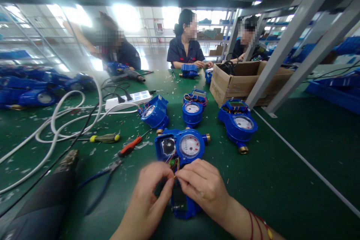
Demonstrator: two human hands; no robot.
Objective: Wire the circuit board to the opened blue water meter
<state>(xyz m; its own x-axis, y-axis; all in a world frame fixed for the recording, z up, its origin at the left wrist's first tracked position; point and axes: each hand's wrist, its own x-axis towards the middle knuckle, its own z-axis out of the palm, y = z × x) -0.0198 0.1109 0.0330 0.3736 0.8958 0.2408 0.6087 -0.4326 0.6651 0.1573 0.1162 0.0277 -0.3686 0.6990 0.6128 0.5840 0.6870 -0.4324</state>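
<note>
A blue water meter (185, 145) lies open on the green table in front of me, its white dial up and coloured wires (174, 164) spilling toward me. My left hand (150, 191) and my right hand (204, 185) meet just below it, fingertips pinched together on the thin wires. A blue lid part with a dark screen (180, 204) lies under my hands, mostly hidden by them.
Three more blue meters (154, 112) (192, 109) (238, 123) stand behind. Two screwdrivers (104, 138) (129, 147), blue-handled pliers (98, 180), white cables (64, 120) and a power strip (128, 100) lie left. A cardboard box (239, 82) sits right. Three people sit across the table.
</note>
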